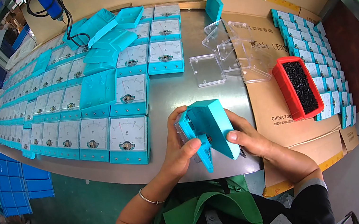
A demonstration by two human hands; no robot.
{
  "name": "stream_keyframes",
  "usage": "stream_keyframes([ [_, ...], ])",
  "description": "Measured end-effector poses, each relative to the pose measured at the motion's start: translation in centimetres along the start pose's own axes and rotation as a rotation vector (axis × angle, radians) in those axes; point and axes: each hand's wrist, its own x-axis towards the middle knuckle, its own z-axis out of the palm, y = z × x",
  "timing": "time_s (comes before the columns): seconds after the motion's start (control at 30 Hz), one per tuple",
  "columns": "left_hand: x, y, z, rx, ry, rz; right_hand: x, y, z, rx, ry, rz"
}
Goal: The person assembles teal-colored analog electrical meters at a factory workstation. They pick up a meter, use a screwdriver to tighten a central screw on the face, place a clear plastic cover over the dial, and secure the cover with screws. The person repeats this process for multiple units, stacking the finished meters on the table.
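Note:
Above the table's front edge, my left hand (179, 152) grips a teal meter front (203, 156) with a clear cover on its outer side. My right hand (251, 137) holds a teal back case (213, 118) by its outer wall. The two parts stand tilted on edge, close together at the top and gaping apart toward me. Some of the meter's inner works show in the gap. A thin dark thing (242, 151) sticks out below my right fingers; its kind is hard to tell.
Rows of teal voltmeters (128, 135) cover the left, with teal back cases (105, 43) piled on them. Clear covers (208, 69) lie ahead. A red bin (282, 89) of small black parts sits on cardboard (266, 111), beside stacked meters (316, 56). A blue electric screwdriver (49, 4) hangs at upper left.

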Motion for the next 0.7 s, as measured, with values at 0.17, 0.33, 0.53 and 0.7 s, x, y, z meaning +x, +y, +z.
stream_keyframes([
  [0.17, 0.2, -0.1, -0.2, 0.037, -0.017, -0.016, -0.3, 0.4, 0.0, 0.039, 0.011, 0.03],
  [0.33, -0.5, -0.1, 0.1, 0.09, 0.01, -0.027, -0.4, -0.3, 0.4, -0.005, -0.053, -0.029],
  [0.53, -1.5, 0.6, 1.3, 0.443, -0.121, 0.111, -2.3, 1.0, 2.5, -0.189, -0.01, -0.26],
  [0.7, -1.1, 1.2, 1.1, 0.399, -0.079, 0.036, -1.8, -0.8, 1.6, -0.405, -0.085, -0.206],
])
